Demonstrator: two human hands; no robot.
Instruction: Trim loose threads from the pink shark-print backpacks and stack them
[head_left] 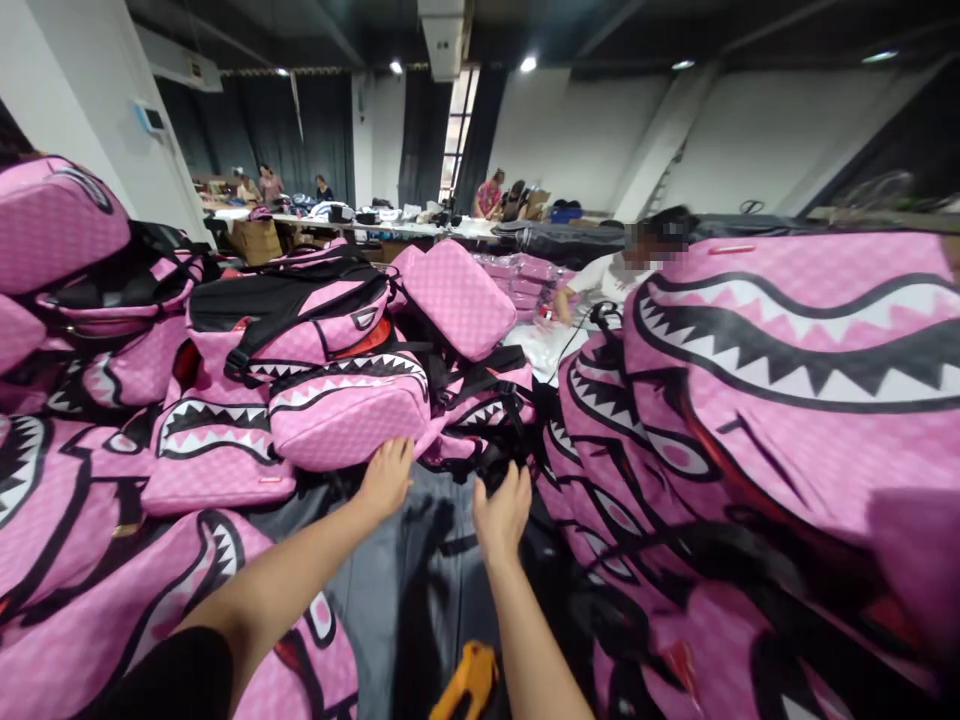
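In the head view, my left hand [388, 478] reaches forward with its fingers stretched out, by the lower edge of a pink backpack [349, 415] with a black-and-white shark-mouth print. Whether the fingertips touch it I cannot tell. My right hand [504, 510] has thumb and fingers apart, close to black straps [491, 462] on the dark grey surface [375, 590]. Just beyond the hands, another pink backpack [487, 405] lies with its black straps on top. An orange tool [471, 680], its kind unclear, lies near my right forearm.
Tall stacked pink backpacks [810, 340] crowd the right side. More backpacks [217, 440] pile up on the left. Across the table a co-worker in a white top [600, 280] bends over a white sheet [551, 345]. Other people work at a long table [450, 228] behind.
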